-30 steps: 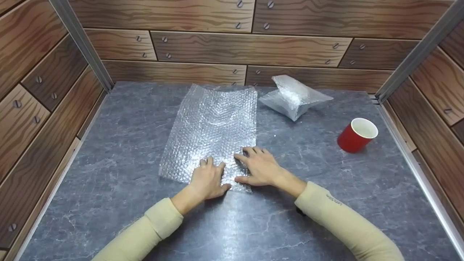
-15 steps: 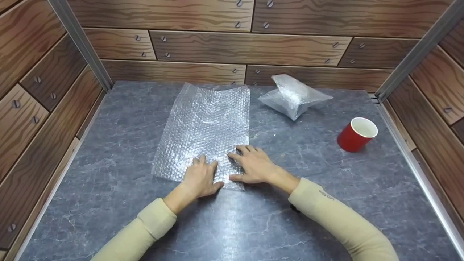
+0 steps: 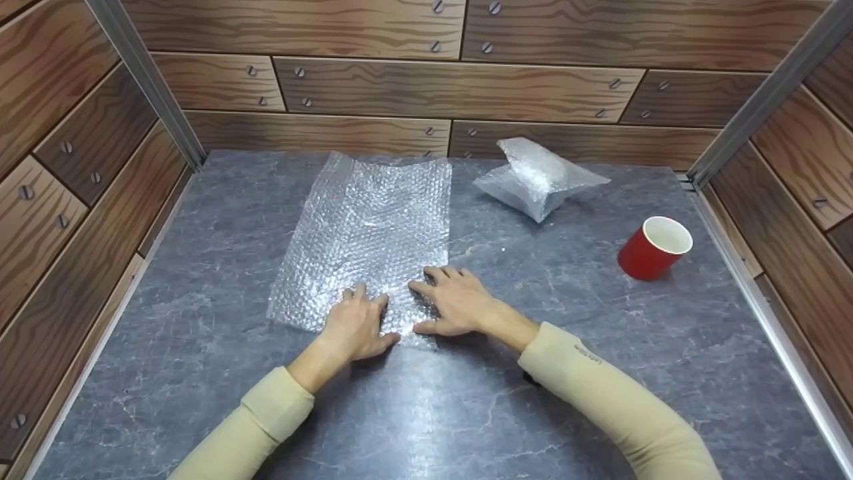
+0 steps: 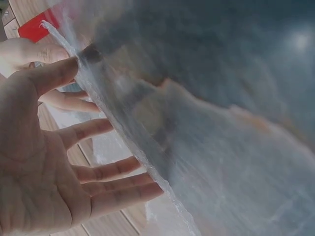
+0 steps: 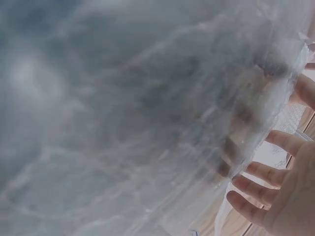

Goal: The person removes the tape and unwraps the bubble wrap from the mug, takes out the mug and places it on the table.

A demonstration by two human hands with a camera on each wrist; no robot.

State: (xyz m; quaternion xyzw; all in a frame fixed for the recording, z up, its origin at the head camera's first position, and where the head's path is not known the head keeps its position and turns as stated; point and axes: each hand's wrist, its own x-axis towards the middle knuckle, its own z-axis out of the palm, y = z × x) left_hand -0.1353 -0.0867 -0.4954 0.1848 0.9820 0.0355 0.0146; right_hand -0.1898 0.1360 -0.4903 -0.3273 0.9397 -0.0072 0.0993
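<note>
Bubble-wrap sheet (image 3: pixel 373 220), perhaps a flat bag, lies lengthwise on the grey marbled tabletop (image 3: pixel 200 280), its far end slightly rippled. Just off the sheet's far right corner sits a puffed bubble-wrap bundle (image 3: pixel 540 175) with pointed corners; its contents cannot be told. Left hand (image 3: pixel 356 323) and right hand (image 3: pixel 460 303) rest at the sheet's near end, fingers spread and fairly straight, touching the film without gripping it. Smallest is a red cup (image 3: pixel 644 256), white inside, standing well to the right of the sheet. The step in hand looks like steadying or smoothing the near end; the next move probably calls for a light, even touch on that edge.
</note>
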